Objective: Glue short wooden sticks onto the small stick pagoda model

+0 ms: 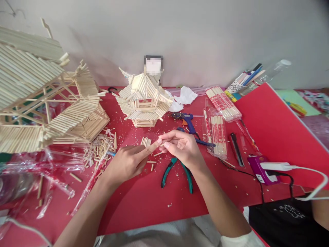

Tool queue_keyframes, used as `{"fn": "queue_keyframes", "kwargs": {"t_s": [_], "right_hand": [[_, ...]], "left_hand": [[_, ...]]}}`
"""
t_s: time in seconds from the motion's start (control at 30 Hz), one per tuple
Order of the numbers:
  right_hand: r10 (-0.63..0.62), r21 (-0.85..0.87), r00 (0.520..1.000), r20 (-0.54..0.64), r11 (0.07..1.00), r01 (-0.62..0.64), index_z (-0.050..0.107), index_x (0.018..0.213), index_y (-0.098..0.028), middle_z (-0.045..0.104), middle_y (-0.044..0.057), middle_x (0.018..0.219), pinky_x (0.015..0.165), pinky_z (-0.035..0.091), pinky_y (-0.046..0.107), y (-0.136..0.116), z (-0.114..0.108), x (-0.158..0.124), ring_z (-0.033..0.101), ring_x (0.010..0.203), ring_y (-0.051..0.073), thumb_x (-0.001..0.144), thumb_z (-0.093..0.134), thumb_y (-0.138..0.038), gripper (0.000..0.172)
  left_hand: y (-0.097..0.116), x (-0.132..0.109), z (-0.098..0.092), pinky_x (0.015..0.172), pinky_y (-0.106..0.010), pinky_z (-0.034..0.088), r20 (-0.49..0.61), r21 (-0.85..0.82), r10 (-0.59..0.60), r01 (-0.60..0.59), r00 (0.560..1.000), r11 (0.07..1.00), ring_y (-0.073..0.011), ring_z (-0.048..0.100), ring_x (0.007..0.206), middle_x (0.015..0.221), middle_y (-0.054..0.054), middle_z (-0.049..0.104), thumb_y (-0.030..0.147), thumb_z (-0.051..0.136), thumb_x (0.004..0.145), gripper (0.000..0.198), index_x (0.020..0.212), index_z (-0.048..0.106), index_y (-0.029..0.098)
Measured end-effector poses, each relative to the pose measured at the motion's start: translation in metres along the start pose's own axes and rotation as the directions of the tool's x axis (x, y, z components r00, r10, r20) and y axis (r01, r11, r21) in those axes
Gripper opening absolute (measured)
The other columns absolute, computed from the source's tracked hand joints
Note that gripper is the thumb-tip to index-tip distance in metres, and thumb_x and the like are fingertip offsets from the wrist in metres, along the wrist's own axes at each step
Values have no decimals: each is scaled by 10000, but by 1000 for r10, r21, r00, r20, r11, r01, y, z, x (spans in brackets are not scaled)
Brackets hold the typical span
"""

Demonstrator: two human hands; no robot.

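Handling a short stick (pixel 162 145) seems the step now: right hand (pixel 185 150) pinches it betw. thumb & fingertips; left hand (pixel 130 160) has index straight, tip by it, others curled, but can't tell if it grips. Next move prob. calls for a light, steady hold. Stick's pale, thin, mostly hidden, over the red table (pixel 144 202) in front of the small stick house (pixel 144 90).

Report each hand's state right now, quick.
Left hand: index finger extended, other fingers curled; cannot tell whether it grips anything.
Right hand: thumb and fingertips closed, apparently pinching a small pale stick piece.
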State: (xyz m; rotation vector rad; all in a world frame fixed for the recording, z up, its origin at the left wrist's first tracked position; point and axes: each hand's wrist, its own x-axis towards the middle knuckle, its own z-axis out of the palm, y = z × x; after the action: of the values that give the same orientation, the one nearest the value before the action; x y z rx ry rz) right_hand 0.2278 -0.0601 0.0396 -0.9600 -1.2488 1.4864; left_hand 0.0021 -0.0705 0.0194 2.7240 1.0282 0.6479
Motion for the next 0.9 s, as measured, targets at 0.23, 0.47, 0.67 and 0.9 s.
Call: {"fn": "queue_keyframes", "kwargs": {"t_s": [0.23, 0.47, 0.67, 0.9], "right_hand": [[-15, -14, 999, 41, 1000, 16, 707, 1020, -189, 768, 65, 949, 755, 639, 316, 2, 3, 4, 748, 812, 174, 863, 737, -346, 224], [-18, 1, 998, 65, 1000, 18, 667, 887, -197, 753, 42, 862, 739, 639, 305, 8, 11, 2, 741, 749, 160, 862, 741, -422, 239], [38, -37, 999, 26, 999, -37, 640, 845, -207, 721, 22, 780, 676, 639, 304, 10, 14, 3, 727, 689, 171, 810, 773, -481, 307], [30, -67, 999, 17, 997, -28, 645, 827, -205, 689, 26, 761, 572, 588, 271, 12, 13, 6, 667, 658, 158, 822, 742, -511, 320]], "left_hand": [[12, 7, 2, 632, -211, 498, -203, -184, -182, 145, 962, 972, -107, 607, 685, 869, -13, 652, 159, 519, 963, 424, 1383, 524, 217], [24, 11, 5, 645, -216, 533, -329, -386, -349, 213, 877, 898, -99, 641, 675, 903, -23, 711, 235, 649, 930, 169, 1094, 630, 196], [24, 12, 6, 675, -245, 539, -397, -362, -301, 153, 867, 920, -132, 656, 767, 913, -58, 718, 166, 617, 934, 105, 1013, 682, 189], [23, 11, -1, 670, -247, 513, -396, -380, -315, 159, 862, 911, -123, 613, 731, 852, -38, 673, 161, 584, 942, 62, 939, 643, 180]]}}
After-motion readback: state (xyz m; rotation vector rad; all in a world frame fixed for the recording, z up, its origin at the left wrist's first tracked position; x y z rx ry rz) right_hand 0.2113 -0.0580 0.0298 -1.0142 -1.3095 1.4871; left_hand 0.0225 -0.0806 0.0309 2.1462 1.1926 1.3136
